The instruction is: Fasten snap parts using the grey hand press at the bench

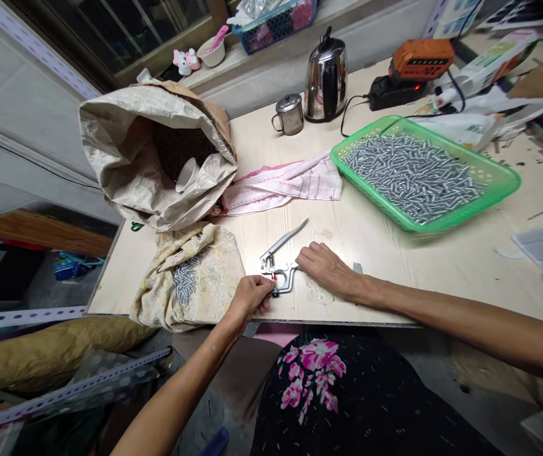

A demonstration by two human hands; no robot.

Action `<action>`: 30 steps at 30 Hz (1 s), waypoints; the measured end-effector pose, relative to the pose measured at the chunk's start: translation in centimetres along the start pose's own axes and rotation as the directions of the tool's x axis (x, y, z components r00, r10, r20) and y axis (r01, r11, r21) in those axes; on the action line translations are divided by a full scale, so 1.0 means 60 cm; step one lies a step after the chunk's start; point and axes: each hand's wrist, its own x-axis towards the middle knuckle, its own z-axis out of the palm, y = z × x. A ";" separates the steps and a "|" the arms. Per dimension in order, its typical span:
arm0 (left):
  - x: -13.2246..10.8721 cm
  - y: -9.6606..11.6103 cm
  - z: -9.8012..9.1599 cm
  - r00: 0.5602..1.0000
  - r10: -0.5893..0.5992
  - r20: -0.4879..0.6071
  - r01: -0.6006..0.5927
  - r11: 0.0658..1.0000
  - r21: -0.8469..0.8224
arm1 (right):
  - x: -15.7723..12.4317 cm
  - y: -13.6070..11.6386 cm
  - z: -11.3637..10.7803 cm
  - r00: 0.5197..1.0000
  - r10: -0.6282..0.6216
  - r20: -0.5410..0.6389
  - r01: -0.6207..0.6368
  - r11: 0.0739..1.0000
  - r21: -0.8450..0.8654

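Observation:
Near the table's front edge lies a silver hand press (290,277) with a spring and a raised long handle. My left hand (252,294) is pinched at its jaw, beside a small red part; what the fingertips hold is too small to make out. Curled fingers of my right hand (324,266) rest at the right end of the tool's frame, wrapped round it. To the left, a patterned cloth (224,259) bears a pile of small metal pieces (186,278). A green basket (423,226) at the right holds a great many silver metal pins.
An open woven sack (124,145) with a white cup inside stands at the back left. Behind are a pink towel (290,187), a metal mug (289,115), a steel kettle (316,82) and an orange battery (421,59) on a charger. The table's front edge runs close below my hands.

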 end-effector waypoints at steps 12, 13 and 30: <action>-0.007 0.003 0.004 1.000 -0.015 -0.003 0.014 0.998 -0.057 | 0.018 0.023 -0.039 0.994 0.021 0.110 -0.029 0.997 0.072; -0.007 0.003 0.004 1.000 -0.018 -0.005 0.018 0.998 -0.056 | 0.025 0.031 -0.045 0.993 0.029 0.111 -0.037 0.997 0.069; -0.015 -0.002 0.012 0.997 -0.043 -0.067 0.034 0.991 -0.133 | 0.078 0.068 -0.054 0.966 0.002 0.260 0.007 0.999 -0.034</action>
